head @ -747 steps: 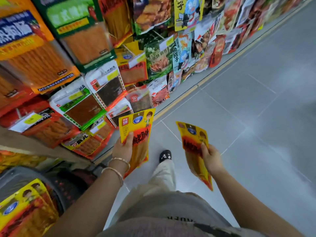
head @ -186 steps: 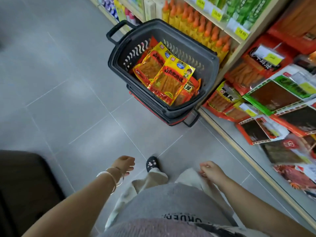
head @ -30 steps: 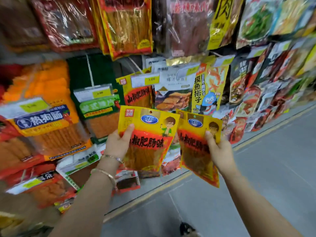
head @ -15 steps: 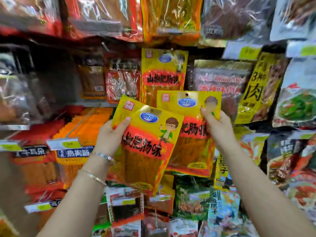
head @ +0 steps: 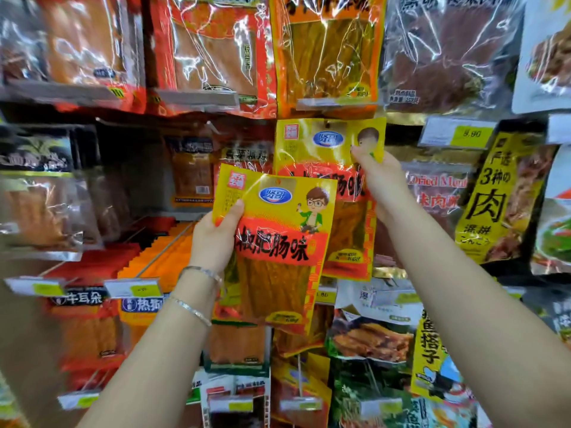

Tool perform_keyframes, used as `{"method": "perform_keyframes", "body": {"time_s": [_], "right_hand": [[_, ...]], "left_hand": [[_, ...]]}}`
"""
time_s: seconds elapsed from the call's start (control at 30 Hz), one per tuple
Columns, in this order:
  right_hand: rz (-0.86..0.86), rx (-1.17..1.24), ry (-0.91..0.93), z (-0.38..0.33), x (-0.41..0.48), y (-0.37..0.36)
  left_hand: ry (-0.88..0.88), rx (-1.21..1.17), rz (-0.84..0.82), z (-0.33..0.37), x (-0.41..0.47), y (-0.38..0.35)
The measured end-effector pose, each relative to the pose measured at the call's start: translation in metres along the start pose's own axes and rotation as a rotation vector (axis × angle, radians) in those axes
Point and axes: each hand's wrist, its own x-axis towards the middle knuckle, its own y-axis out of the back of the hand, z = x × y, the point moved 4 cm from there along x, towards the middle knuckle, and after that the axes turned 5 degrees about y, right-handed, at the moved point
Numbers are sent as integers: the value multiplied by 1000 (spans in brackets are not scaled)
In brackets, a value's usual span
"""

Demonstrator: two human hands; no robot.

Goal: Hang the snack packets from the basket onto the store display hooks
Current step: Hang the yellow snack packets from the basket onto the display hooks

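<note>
My left hand (head: 216,239) grips a yellow and red snack packet (head: 278,242) by its upper left edge, held up in front of the display. My right hand (head: 378,180) pinches the upper right corner of a second matching packet (head: 321,143), raised against the display just under a large orange packet (head: 327,54). The second packet's lower part is hidden behind the first packet. I cannot tell whether its top hole is on a hook. The basket is out of view.
Hanging packets fill the display wall: red and orange packs (head: 200,47) above, a yellow and black packet (head: 497,196) at right, orange packs (head: 145,304) lower left. Yellow price tags (head: 466,134) stick out on hook ends. A bare hook rod (head: 163,254) slants at middle left.
Both hands rose toward the display. My right hand moved its packet up and over the same-brand packet that hung there; my left packet stayed lower, now overlapping it.
</note>
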Motion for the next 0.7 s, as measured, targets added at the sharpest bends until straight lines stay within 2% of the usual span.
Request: {"method": "perform_keyframes", "body": {"time_s": [0.47, 0.57, 0.7], "right_hand": [[-1, -78, 16, 10, 12, -2], [34, -159, 26, 15, 21, -9], [85, -424, 91, 20, 32, -15]], "left_hand": [[-19, -7, 6, -5, 9, 8], [-7, -3, 3, -5, 14, 6], [16, -9, -20, -1, 17, 2]]}}
